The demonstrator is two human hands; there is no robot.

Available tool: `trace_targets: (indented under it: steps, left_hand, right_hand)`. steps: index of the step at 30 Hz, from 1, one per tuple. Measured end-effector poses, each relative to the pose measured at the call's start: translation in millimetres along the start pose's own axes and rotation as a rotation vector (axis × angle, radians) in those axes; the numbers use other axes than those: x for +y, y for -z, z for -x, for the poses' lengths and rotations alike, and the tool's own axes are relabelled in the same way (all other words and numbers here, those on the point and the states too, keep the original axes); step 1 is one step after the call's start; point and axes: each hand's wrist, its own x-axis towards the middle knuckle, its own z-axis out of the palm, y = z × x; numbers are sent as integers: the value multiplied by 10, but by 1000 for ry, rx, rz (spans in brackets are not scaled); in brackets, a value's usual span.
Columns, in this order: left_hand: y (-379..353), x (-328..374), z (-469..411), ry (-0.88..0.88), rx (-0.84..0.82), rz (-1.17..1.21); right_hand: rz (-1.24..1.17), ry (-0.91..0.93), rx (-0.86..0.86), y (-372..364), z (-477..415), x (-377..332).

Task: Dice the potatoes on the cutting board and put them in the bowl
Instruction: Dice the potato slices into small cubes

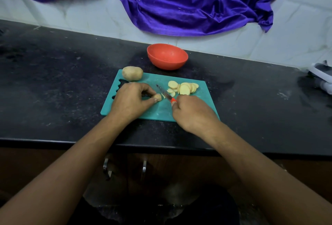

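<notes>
Bowl (167, 65): red, round, upright on the black countertop (53, 81), just beyond the far edge of the cutting board and not touching it. Its inside shows only its own red wall; all the potato lies on the board.

Cutting board (197, 103): teal plastic, lying flat near the counter's front edge. On it:
- whole unpeeled potato (132, 73) at the far left corner, partly overhanging the edge;
- fanned stack of potato slices (186, 88) at the far right, some leaning on edge, one lying flat at the stack's left end;
- a few small cut pieces (171, 92) just in front of the stack, beside the blade.

Left hand (131, 100): fingers curled, thumb and fingertips pinching a small potato chunk (158, 97) against the board at its middle. The hand covers part of the board's cut-out grip holes.

Right hand (192, 111): fingers wrapped round the red handle of a knife (164, 93); only the handle's tip shows beyond the knuckles. The blade points away and to the left, its edge down just right of the held chunk. Whether it is touching the chunk cannot be told.

Surroundings: purple satin cloth (179, 9) draped down the white tiled wall (296, 36) behind the counter; a white object (321, 75) at the right frame edge, unidentifiable; two metal cabinet handles (106, 167) below the counter.
</notes>
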Motion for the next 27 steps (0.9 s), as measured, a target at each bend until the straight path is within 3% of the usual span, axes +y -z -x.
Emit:
trace_targets:
  steps: [13,27]
  left_hand:
    - [8,12,-1,-36,-5,-29]
    - [27,49,11,-22,-10,-18]
  right_hand:
    - [81,-2,-159,259,-106,-314]
    - [83,15,-214,412,-223,-414]
